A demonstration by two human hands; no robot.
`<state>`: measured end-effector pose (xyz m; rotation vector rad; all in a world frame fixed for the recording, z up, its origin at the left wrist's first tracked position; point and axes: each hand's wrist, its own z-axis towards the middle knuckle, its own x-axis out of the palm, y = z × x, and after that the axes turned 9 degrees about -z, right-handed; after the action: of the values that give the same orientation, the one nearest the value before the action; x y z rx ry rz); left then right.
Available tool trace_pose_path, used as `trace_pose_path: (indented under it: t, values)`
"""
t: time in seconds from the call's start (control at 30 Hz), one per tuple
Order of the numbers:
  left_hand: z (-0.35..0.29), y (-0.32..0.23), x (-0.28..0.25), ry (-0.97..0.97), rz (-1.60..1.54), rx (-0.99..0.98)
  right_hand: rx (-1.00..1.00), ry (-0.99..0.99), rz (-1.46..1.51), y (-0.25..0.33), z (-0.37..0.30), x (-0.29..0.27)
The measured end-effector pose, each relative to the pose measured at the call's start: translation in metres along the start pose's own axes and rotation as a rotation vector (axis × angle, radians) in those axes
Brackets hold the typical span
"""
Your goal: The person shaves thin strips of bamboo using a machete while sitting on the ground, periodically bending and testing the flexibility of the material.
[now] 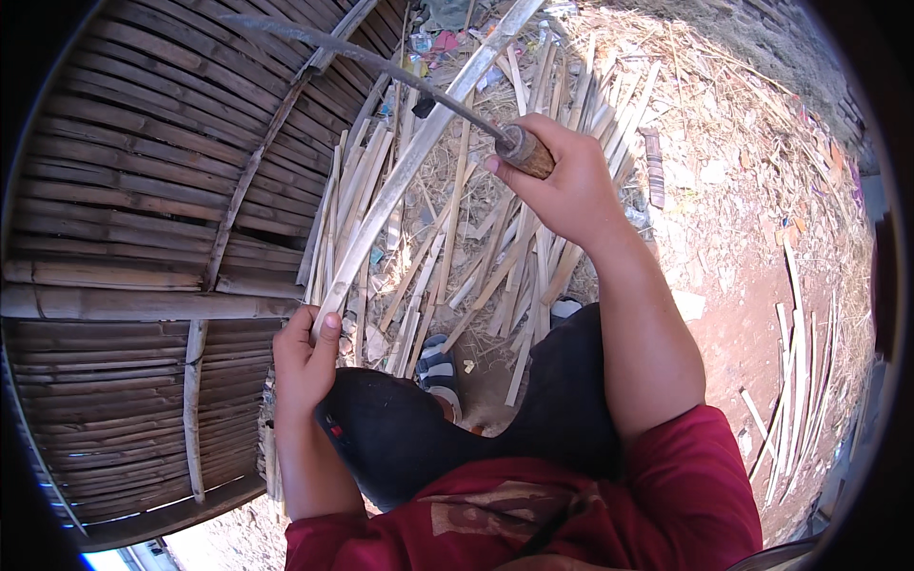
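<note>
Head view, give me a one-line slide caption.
Left hand grips a bamboo strip; right hand holds a long wooden-handled blade across it.

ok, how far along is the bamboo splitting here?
Done: a pile of split strips lies on the ground by the feet. In hand: the left hand grips the near end of a long bamboo slat, and the right hand holds a knife by its wooden handle, blade across the slat. Left: that slat, uncut.

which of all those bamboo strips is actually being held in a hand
The long pale bamboo strip rising diagonally from the left hand, which grips its lower end. The other strips lie loose on the ground.
</note>
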<state>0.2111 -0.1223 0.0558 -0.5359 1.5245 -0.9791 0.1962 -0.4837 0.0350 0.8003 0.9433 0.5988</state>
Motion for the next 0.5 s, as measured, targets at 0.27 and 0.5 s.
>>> trace_pose_path:
  t: [0.27,0.5]
  values:
    - [0.027,0.000,0.003,-0.201,0.398,0.213,-0.162,0.094,-0.419,0.010,-0.003,0.015]
    - [0.027,0.029,-0.014,-0.339,0.407,0.388,-0.181,0.044,-0.628,0.045,-0.020,0.031]
